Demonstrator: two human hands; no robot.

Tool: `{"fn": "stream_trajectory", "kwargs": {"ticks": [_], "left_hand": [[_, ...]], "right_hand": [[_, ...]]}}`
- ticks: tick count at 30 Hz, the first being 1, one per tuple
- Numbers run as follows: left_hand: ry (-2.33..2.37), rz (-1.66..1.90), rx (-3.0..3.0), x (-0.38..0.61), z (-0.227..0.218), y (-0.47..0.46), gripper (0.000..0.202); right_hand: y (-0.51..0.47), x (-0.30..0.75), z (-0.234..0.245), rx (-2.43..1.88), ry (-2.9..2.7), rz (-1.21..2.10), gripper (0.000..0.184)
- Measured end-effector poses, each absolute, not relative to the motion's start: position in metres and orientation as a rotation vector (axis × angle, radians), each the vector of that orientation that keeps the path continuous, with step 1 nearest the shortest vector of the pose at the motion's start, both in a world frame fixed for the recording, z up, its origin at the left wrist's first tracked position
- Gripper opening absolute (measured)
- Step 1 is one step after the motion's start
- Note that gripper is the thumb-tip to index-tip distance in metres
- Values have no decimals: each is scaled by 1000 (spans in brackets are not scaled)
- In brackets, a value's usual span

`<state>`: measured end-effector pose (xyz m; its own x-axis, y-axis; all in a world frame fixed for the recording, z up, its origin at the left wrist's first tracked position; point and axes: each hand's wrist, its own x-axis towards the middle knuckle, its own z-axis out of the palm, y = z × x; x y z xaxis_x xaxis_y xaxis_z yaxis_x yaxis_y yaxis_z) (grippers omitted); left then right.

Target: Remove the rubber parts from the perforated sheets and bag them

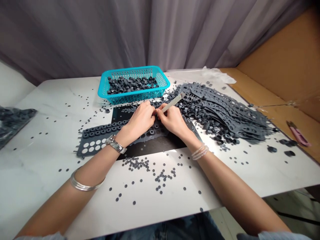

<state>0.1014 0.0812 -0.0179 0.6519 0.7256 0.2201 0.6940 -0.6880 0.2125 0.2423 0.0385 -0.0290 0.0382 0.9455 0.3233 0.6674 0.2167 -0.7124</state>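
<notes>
"What lies leftmost?"
"The dark perforated sheet (pixel 96 137), running under my hands across the black board (pixel 150 149). My left hand (pixel 141 117) is over it, fingers bent; I can't tell whether they pinch anything."
"Further right?"
"My right hand (pixel 172 119) grips a pale stick (pixel 174 101), beside a heap of punched sheets (pixel 225 111)."

Markings: none legible — no text, label, brand, number or sign can be read on the pale stick tool (pixel 173 102), the dark perforated strip (pixel 96 137) or the turquoise basket (pixel 136 97). Wristwatch (pixel 115 144) — any markings too small to read.
</notes>
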Motion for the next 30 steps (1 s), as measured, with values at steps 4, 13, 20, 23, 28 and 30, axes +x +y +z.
{"fn": "stream_trajectory", "kwargs": {"ticks": [4,13,20,23,28,30], "left_hand": [[1130,522,2636,100,-19,81,19],[783,1033,826,64,4,83,7],[702,883,580,76,10,66,17],[723,880,634,78,10,63,18],[701,872,629,78,12,61,18],[676,877,588,79,14,60,18]], "right_hand": [[39,242,-28,-1536,-1698,438,18],[47,251,-43,-1439,-1347,727,24],[47,265,-43,-1276,-1032,787,23],[44,265,-39,-1277,-988,822,21],[40,258,-35,-1227,-973,863,18],[40,255,-36,-1229,-997,866,19]]}}
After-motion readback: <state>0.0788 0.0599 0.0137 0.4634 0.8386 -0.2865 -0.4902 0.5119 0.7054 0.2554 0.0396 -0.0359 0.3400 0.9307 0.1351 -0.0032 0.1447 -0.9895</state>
